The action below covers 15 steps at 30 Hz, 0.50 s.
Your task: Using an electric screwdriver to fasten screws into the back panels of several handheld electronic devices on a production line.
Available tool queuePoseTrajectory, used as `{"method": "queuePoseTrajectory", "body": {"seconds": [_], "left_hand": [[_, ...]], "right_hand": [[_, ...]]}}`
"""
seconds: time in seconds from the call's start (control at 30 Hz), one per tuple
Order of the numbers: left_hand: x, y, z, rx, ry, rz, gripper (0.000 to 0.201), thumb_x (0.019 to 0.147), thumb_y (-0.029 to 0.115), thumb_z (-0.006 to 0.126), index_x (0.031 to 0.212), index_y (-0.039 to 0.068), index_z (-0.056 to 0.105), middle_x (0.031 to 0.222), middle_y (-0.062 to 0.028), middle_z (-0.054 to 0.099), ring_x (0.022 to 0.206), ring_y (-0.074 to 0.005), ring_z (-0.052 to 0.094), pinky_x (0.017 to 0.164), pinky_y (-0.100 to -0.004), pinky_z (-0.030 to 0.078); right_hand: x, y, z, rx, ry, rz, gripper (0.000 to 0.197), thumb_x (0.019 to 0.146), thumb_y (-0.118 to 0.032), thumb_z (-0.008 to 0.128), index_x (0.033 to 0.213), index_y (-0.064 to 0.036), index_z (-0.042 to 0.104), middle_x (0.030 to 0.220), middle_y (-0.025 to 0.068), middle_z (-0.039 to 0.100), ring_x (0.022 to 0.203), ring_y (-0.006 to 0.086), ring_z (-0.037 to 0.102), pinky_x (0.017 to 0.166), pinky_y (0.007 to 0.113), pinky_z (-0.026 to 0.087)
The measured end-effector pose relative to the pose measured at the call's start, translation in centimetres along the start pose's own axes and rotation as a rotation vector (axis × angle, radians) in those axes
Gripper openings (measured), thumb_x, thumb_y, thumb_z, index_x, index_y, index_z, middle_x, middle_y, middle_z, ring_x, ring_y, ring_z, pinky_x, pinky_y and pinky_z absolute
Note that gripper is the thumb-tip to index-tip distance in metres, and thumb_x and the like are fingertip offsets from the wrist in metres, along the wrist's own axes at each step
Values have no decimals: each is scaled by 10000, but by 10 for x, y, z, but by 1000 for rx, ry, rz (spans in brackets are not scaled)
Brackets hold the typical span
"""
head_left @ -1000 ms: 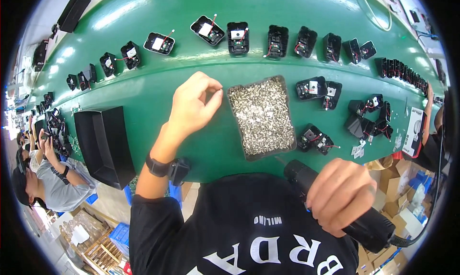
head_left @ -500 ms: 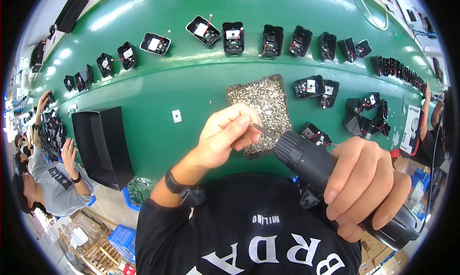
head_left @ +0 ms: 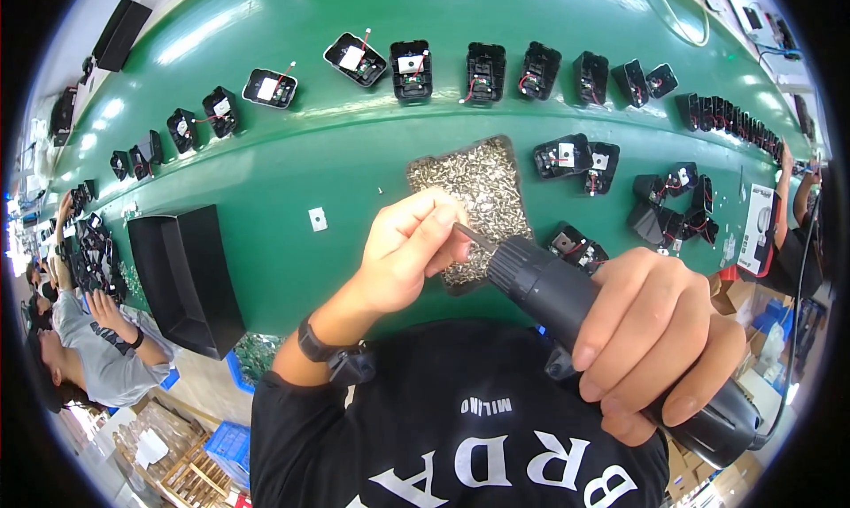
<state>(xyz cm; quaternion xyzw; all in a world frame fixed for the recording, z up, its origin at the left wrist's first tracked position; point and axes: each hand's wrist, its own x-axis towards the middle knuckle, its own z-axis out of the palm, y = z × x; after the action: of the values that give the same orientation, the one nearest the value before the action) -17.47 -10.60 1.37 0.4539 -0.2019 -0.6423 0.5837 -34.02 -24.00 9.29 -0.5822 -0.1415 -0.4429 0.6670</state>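
My right hand point(head_left: 660, 331) is wrapped around a black electric screwdriver point(head_left: 544, 282), which points to the upper left. Its thin bit point(head_left: 476, 237) reaches the fingertips of my left hand point(head_left: 403, 256). Thumb and forefinger of that hand are pinched together at the bit's tip; whatever sits between them is too small and covered to make out. Beneath the bit and fingers lies a shallow tray point(head_left: 522, 194) heaped with small metal screws point(head_left: 474, 180). Just right of it is a black housing point(head_left: 574, 246) with wires, partly behind the screwdriver.
Black housings point(head_left: 486, 72) with circuit boards and red wires line the far side of the green table point(head_left: 354, 167); more housings point(head_left: 562, 157) cluster at right. A large black box point(head_left: 186, 278) stands left, near a small white plate point(head_left: 317, 219). Another person point(head_left: 106, 340) is at far left.
The scene has shifted slightly left in the picture, with both hands and the screwdriver. My left fingertips now cover the bit's tip, where a small shiny bit of metal showed before.
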Motion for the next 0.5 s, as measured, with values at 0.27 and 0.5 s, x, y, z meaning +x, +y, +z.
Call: {"method": "queuePoseTrajectory", "body": {"seconds": [0.27,0.5], "left_hand": [[10,3,0,-9,31,-59,296,1021,265,530,876,23,621,667,-33,611,485,-45,446,455,-196,350],[17,-2,-9,-88,6,-49,317,1012,272,548,832,19,612,621,-28,584,480,-60,476,439,-204,357]], "right_hand": [[-1,-1,-1,-68,40,4,392,668,17,753,989,-97,559,731,25,686,635,137,685,691,266,591],[2,8,2,-42,56,-14,400,664,13,752,999,-93,561,737,20,683,640,134,684,707,260,587]]}}
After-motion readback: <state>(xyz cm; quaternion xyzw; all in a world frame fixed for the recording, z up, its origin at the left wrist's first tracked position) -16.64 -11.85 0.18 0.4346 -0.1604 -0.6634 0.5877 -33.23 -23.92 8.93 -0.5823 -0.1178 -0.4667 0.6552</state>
